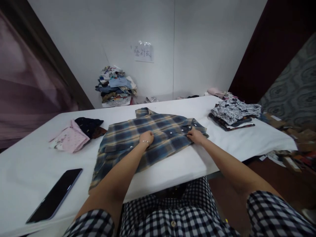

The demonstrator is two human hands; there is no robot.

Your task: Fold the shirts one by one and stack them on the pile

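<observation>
A plaid shirt (138, 126) in dark blue, tan and yellow lies spread on the white-covered table (170, 169), its collar toward the wall. My left hand (147, 137), with a thin bracelet at the wrist, is closed on the fabric near the shirt's middle; its fingertips are partly hidden. Farther right, my right hand (194, 135) pinches the shirt close to a buttoned part at its right end. Small white buttons show along that side and also left of my left hand.
A black phone (55, 196) lies at the front left. Behind it are a pink garment (71, 136) and a dark garment (87, 126). Folded clothes (234, 112) sit at the right, and a tall clothes pile (116, 85) stands by the wall beneath a paper sign (144, 52).
</observation>
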